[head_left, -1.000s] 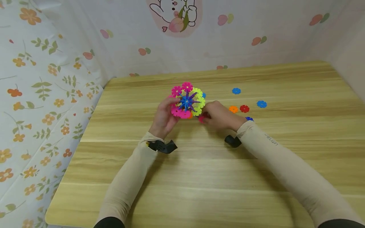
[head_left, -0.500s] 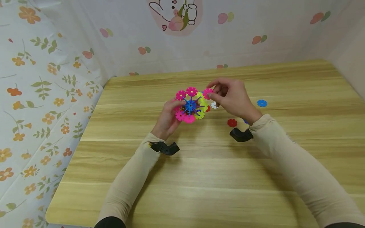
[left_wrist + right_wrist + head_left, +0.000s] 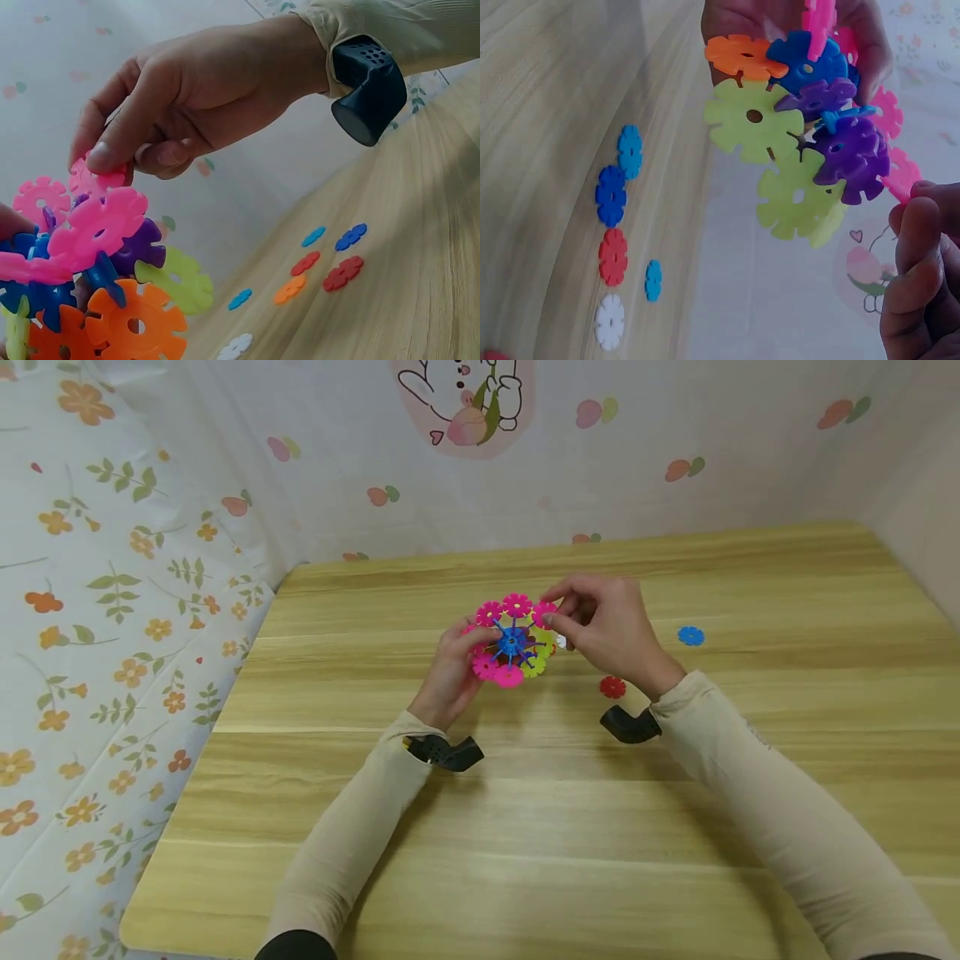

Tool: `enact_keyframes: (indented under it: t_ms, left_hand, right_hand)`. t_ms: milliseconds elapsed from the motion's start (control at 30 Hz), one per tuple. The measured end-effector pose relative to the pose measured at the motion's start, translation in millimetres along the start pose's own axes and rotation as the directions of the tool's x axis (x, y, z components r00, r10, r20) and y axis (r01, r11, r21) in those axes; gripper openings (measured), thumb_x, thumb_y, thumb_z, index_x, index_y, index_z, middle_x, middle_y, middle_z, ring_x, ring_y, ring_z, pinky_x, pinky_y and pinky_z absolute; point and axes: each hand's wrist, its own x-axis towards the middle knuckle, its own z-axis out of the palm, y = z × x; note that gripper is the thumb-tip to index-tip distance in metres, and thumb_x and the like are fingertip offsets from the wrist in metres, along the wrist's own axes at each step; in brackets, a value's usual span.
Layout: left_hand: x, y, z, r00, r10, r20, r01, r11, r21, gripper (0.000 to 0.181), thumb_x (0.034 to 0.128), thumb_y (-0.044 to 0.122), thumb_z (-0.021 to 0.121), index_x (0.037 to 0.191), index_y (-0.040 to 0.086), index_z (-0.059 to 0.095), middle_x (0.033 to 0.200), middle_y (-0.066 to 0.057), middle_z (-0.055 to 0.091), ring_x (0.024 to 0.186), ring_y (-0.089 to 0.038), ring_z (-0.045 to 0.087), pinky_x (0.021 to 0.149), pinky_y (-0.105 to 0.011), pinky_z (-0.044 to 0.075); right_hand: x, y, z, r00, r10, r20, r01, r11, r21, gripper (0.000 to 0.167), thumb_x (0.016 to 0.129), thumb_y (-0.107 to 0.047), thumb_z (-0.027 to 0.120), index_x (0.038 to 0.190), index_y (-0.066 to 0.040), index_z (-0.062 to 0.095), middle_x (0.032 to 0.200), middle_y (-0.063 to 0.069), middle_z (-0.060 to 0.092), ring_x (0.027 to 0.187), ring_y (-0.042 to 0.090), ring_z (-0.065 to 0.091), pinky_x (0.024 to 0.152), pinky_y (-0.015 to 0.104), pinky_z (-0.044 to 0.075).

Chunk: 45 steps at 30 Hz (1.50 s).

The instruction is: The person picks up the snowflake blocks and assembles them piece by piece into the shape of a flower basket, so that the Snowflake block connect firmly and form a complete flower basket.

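flowered cloth (image 3: 135, 618) and a cartoon-printed backdrop (image 3: 540, 468) suggest a homely setting.

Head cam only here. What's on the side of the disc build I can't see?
Observer: Left wrist view shows two orange notched discs on it.

Operator: Right hand blocks part of the table for me. Anything loose behind it?

Observer: Yes, a loose orange disc lies flat on the table in the left wrist view.

Operator: Any dark blue one loose?

Observer: One. The right wrist view shows a dark blue disc between a light blue disc and a red disc.
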Motion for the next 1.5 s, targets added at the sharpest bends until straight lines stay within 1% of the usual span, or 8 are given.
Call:
enact_keyframes:
  t_ms: [133,300,533,733,967,1167,1300,1500]
  left_hand:
    - [1.2,-3.8,3.6,1.000,-0.012,-0.017,0.012,1.000,0.001,0.018,0.0968,0.007,0.053,0.115,0.003,0.052,0.101,-0.002,0.065,0.087,-0.009,0.070,0.074,-0.021,0.061]
    - [2.6,-7.5,9.2,0.998,0.008,-0.059,-0.006,1.000,0.025,0.016,0.0957,0.006,0.056,0.111,0.005,0.052,0.103,-0.003,0.066,0.088,-0.009,0.070,0.076,-0.021,0.061]
    - [2.6,-11.8,17.3,0.994,0.054,-0.097,-0.046,0.996,0.080,0.016,0.0915,0.005,0.059,0.105,0.009,0.051,0.100,-0.003,0.065,0.083,-0.009,0.070,0.073,-0.021,0.061]
    - [0.6,-14.2,22.1,0.991,0.036,-0.128,-0.024,0.995,0.096,0.019,0.0908,0.004,0.058,0.108,0.009,0.051,0.103,-0.004,0.062,0.086,-0.009,0.068,0.075,-0.021,0.061]
    - [3.9,-11.4,19.5,0.997,-0.002,-0.072,0.009,0.996,0.092,0.023,0.0933,0.006,0.056,0.116,0.004,0.053,0.109,-0.007,0.061,0.091,-0.011,0.066,0.077,-0.022,0.060]
    - [5.3,-6.4,12.2,0.995,-0.065,-0.076,0.065,0.998,-0.003,0.011,0.0965,0.010,0.054,0.105,0.008,0.062,0.097,0.000,0.066,0.086,-0.009,0.067,0.075,-0.021,0.059]
    - [5.5,-5.9,2.1,0.991,-0.058,-0.117,0.053,0.998,-0.046,0.012,0.0972,0.010,0.052,0.092,0.010,0.063,0.092,0.002,0.066,0.082,-0.008,0.066,0.075,-0.019,0.057]
    - [1.0,-5.7,-11.1,0.991,-0.053,-0.120,0.047,0.997,-0.055,0.013,0.0992,0.010,0.054,0.099,0.012,0.067,0.094,0.004,0.069,0.084,-0.009,0.066,0.076,-0.020,0.058]
  right_hand:
    - [-2.3,5,1,0.998,-0.045,-0.031,0.044,0.998,-0.036,0.011,0.087,0.001,0.074,0.098,0.000,0.074,0.070,0.012,0.070,0.051,0.000,0.056,0.052,0.012,0.047]
    - [-2.9,9,2,0.997,-0.063,-0.033,0.059,0.994,-0.092,0.007,0.086,0.002,0.074,0.093,0.002,0.073,0.071,0.013,0.071,0.053,0.006,0.059,0.053,0.011,0.046]
    - [-2.4,10,-4,0.998,0.039,0.041,-0.037,0.998,-0.060,0.005,0.088,0.004,0.071,0.093,0.003,0.072,0.075,0.016,0.070,0.051,0.007,0.058,0.051,0.016,0.050]
    - [-4.3,8,-1,0.993,0.098,0.060,-0.095,0.994,-0.048,0.003,0.089,0.002,0.069,0.091,0.003,0.071,0.077,0.016,0.068,0.057,0.013,0.059,0.054,0.016,0.049]
    - [-1.6,8,-6,0.986,0.114,0.118,-0.115,0.993,0.004,0.007,0.092,0.002,0.066,0.098,0.003,0.070,0.078,0.020,0.066,0.052,0.014,0.060,0.053,0.021,0.053]
    - [6.3,12,-27,0.947,0.199,0.251,-0.183,0.979,-0.086,0.018,0.098,-0.018,0.064,0.113,-0.011,0.071,0.082,0.007,0.068,0.059,0.016,0.065,0.054,0.028,0.050]
    - [8.3,21,-39,0.914,0.185,0.360,-0.111,0.970,-0.217,0.016,0.097,-0.015,0.065,0.110,-0.008,0.072,0.084,0.005,0.071,0.064,0.017,0.065,0.058,0.030,0.051]
    - [-7.0,43,-43,0.805,0.206,0.556,0.054,0.908,-0.415,0.015,0.087,-0.003,0.073,0.101,-0.006,0.074,0.091,0.005,0.075,0.073,0.014,0.063,0.070,0.033,0.055]
